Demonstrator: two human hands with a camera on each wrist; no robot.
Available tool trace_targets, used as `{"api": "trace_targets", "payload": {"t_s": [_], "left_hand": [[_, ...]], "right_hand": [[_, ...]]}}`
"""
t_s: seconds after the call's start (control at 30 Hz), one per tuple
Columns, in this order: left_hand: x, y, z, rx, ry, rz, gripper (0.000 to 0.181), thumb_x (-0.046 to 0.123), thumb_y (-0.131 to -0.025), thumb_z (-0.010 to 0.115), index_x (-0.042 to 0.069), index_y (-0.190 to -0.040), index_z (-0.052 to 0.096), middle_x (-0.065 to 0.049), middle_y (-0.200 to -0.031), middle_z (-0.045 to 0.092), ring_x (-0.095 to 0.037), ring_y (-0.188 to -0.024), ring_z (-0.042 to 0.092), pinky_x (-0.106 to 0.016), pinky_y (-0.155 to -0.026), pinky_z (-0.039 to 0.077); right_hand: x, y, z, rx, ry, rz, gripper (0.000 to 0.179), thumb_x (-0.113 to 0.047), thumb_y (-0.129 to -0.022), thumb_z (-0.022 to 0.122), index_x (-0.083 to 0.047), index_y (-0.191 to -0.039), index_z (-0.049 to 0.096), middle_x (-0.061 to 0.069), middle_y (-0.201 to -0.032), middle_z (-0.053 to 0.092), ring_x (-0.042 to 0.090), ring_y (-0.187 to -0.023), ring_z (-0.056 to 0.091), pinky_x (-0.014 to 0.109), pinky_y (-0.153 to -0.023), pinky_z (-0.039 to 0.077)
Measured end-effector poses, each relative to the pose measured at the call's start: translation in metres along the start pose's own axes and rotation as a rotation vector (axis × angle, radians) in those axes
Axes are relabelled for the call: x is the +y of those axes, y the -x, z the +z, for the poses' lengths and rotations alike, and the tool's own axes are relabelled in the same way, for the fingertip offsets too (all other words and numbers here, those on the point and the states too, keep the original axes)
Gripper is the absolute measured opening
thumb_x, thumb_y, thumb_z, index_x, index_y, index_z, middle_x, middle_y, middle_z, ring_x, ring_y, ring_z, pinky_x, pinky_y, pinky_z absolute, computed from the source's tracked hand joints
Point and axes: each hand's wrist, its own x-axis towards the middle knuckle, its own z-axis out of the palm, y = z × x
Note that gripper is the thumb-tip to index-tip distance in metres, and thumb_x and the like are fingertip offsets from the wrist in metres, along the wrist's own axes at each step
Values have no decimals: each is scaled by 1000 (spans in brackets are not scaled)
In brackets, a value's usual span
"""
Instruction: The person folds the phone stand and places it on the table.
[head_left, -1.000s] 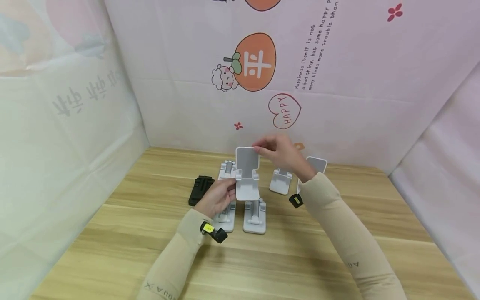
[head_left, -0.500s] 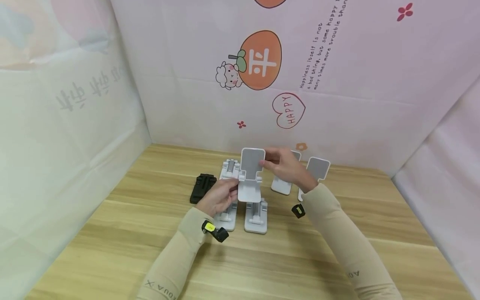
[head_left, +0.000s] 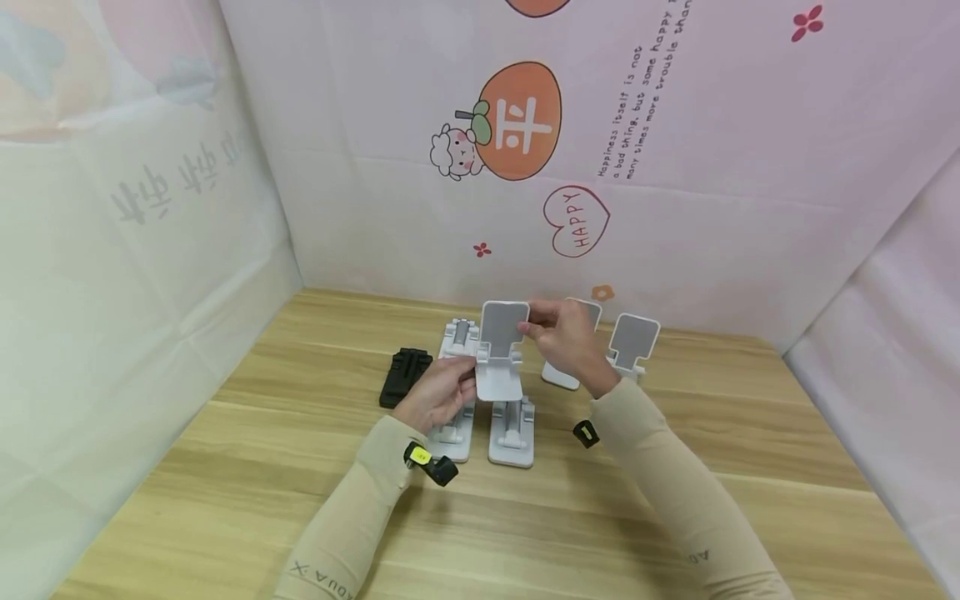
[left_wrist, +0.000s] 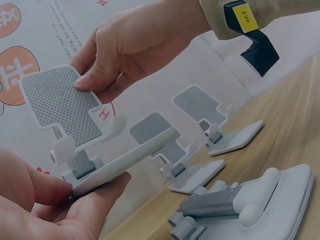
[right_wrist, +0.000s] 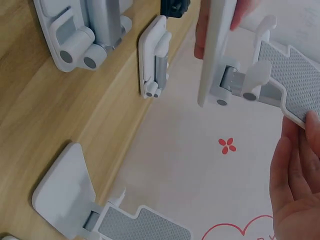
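A white phone stand with a grey textured pad [head_left: 504, 329] is held unfolded above the table in the head view. My left hand [head_left: 442, 392] pinches its white base plate [left_wrist: 117, 167] between thumb and fingers, at the left edge. With thumb and fingers, my right hand [head_left: 566, 337] grips the right edge of the padded plate, which stands up at an angle from the base. The stand's arm and hinge show between the plates in the left wrist view. Just below the held stand lies a folded white phone stand [head_left: 512, 442].
Another folded white stand [head_left: 453, 446] lies partly behind my left hand, and one more [head_left: 459, 337] lies farther back. A black folded stand [head_left: 405, 375] is at the left. Two unfolded white stands [left_wrist: 192, 182] [head_left: 634, 337] stand at the right, before the printed cloth wall [head_left: 375, 217].
My right hand has slid from the top corner of the padded plate down to its right edge. The plate leans slightly differently now. My left hand keeps its pinch on the base.
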Motion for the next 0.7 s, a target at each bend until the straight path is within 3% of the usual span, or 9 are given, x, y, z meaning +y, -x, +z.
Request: {"api": "trace_targets", "payload": {"t_s": [0.1,0.27,0.43,0.6,0.7], "left_hand": [[0,0,-1,0,23,5,44,10,-115,39,-9,-155,41,-30,-152,54,-33,-140,55,-24,-96,60],[1,0,-3,-8,38,30,45,8,-115,37,-11,-156,37,-31,-154,50,-37,-144,50,-25,-99,58],[2,2,-1,-44,23,39,46,7,-115,35,-14,-156,35,-32,-156,48,-39,-146,48,-28,-104,56],[4,3,0,-53,39,39,46,9,-115,36,-13,-155,36,-31,-155,50,-38,-146,50,-27,-102,57],[5,3,-1,-38,60,49,46,8,-115,37,-13,-155,36,-31,-155,50,-38,-145,50,-26,-101,57]], "right_hand": [[0,2,7,46,-5,-33,15,2,-93,77,-2,-107,82,17,-94,81,29,-84,77,30,-74,62],[1,4,18,139,40,-92,17,2,-91,79,-4,-106,83,14,-94,82,28,-81,77,37,-74,64],[4,3,26,257,63,-231,19,7,-87,79,-4,-102,83,14,-96,82,30,-86,80,45,-77,66],[11,0,31,356,129,-396,20,6,-86,81,-3,-105,83,15,-98,82,28,-80,79,38,-61,57],[13,0,31,334,137,-437,22,5,-87,81,-2,-108,82,16,-101,82,26,-77,77,32,-59,54]]}}
